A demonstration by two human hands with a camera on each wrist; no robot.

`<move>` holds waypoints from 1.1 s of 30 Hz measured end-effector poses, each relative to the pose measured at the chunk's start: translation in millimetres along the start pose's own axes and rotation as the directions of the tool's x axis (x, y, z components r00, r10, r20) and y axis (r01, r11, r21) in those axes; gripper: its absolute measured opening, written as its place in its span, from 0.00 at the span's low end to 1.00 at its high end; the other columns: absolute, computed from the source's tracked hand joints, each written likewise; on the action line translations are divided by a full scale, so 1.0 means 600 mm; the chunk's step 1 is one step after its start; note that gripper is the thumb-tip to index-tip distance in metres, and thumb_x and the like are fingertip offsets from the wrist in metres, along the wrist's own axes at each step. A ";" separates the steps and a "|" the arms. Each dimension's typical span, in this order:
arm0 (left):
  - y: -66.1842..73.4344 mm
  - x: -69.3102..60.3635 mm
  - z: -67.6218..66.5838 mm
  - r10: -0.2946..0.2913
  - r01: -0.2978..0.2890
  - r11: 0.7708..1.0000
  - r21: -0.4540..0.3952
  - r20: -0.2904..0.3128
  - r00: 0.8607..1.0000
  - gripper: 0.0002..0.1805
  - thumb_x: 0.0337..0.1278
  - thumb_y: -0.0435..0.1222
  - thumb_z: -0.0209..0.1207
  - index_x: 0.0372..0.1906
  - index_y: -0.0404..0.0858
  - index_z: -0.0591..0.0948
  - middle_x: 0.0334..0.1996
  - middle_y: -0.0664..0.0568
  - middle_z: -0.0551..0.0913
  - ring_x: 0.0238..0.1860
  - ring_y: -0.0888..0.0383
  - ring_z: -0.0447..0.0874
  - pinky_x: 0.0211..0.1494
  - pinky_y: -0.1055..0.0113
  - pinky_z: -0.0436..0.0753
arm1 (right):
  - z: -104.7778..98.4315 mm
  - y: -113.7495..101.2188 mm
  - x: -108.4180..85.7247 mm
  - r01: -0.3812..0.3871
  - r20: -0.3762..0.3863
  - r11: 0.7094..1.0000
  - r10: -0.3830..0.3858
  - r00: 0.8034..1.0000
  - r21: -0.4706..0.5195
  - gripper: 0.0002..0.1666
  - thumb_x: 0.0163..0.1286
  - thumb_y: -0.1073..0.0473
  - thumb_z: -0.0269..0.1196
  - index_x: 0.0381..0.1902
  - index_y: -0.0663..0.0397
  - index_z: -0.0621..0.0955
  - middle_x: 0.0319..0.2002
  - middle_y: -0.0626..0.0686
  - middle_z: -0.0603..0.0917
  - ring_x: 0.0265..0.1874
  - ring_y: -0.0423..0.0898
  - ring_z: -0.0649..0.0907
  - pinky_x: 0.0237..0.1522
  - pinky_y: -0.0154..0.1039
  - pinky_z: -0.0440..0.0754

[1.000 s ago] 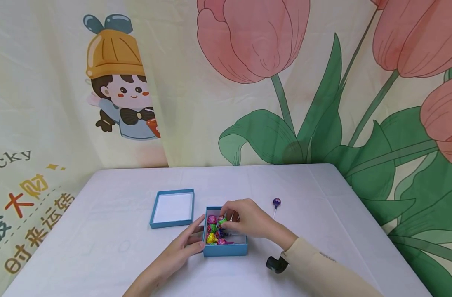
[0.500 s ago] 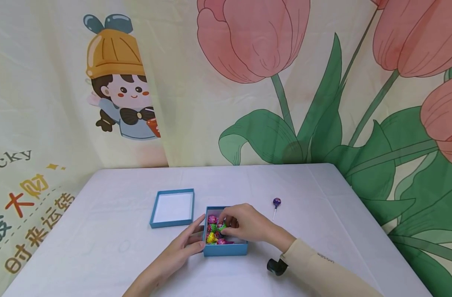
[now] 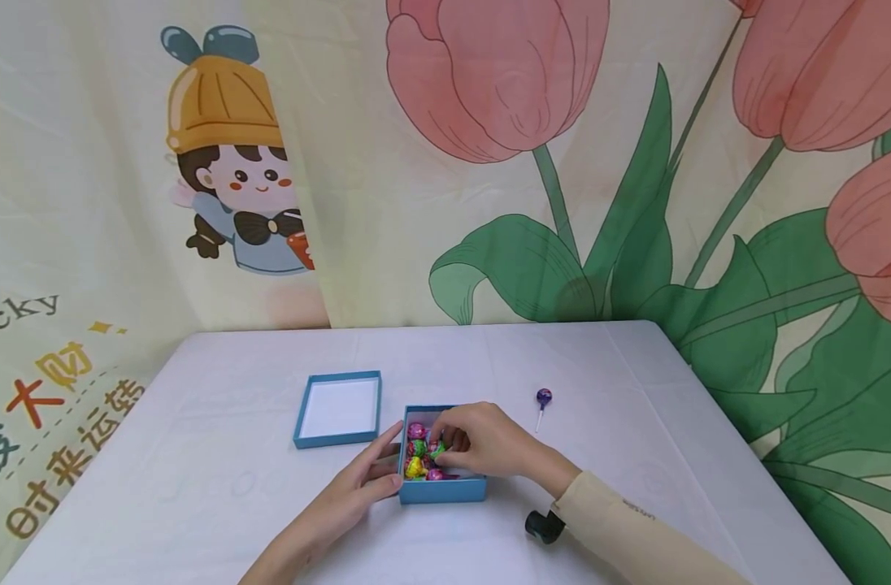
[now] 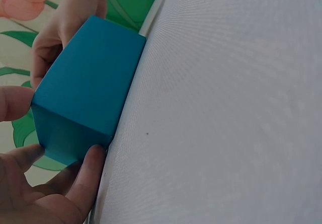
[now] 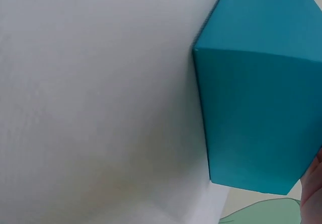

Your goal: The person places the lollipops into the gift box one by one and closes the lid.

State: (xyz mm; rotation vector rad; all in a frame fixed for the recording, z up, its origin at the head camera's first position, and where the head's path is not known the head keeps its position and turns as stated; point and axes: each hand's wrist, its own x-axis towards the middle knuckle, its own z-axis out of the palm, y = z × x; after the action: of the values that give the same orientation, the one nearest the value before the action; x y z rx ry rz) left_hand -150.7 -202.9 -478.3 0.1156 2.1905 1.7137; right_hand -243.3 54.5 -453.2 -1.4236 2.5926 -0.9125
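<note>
A blue box (image 3: 445,492) stands uncovered on the white table, with several wrapped lollipops (image 3: 415,468) in its left part. My left hand (image 3: 365,481) rests against the box's left side, fingers fairly straight, thumb at the near corner. The left wrist view shows those fingertips (image 4: 93,156) touching the blue wall. Over the box's right side reaches my right hand (image 3: 482,439), its curled fingers and thumb pinching a green-wrapped lollipop (image 3: 436,449) inside. That hand hides part of the interior. In the right wrist view only the box's outer walls (image 5: 256,113) appear, not the pinch.
A blue-rimmed lid (image 3: 337,443), white inside, lies behind and left of the box. One purple lollipop (image 3: 544,396) with a white stick lies toward the right back. A black wrist camera (image 3: 544,526) hangs at my right sleeve. Behind the table is a printed tulip curtain (image 3: 504,81).
My right hand has come slightly lower and nearer in the box with the green-wrapped lollipop. The left hand keeps its place at the box's side.
</note>
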 end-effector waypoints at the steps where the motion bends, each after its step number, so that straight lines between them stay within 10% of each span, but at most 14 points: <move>1: 0.000 0.000 0.000 0.000 0.000 1.000 -0.002 0.002 1.000 0.41 0.78 0.46 0.59 0.87 0.58 0.53 0.82 0.36 0.59 0.75 0.39 0.70 0.74 0.36 0.72 | 0.001 0.001 0.000 0.004 -0.003 1.000 -0.004 1.000 -0.006 0.12 0.68 0.56 0.77 0.47 0.48 0.87 0.36 0.41 0.88 0.32 0.33 0.83 0.38 0.25 0.83; 33: 0.004 -0.001 0.000 0.021 -0.021 1.000 -0.006 0.015 1.000 0.41 0.79 0.45 0.58 0.87 0.57 0.53 0.83 0.36 0.58 0.76 0.38 0.68 0.74 0.36 0.71 | 0.010 0.003 0.000 0.020 0.022 0.995 -0.018 1.000 -0.097 0.12 0.69 0.53 0.76 0.48 0.43 0.89 0.37 0.38 0.86 0.34 0.33 0.81 0.39 0.24 0.81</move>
State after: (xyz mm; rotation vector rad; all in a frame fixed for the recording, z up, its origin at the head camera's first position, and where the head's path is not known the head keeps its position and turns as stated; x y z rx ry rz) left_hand -150.3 -202.5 -476.1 0.1498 2.1815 1.7244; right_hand -242.6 52.5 -459.3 -1.4747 2.6466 -0.7785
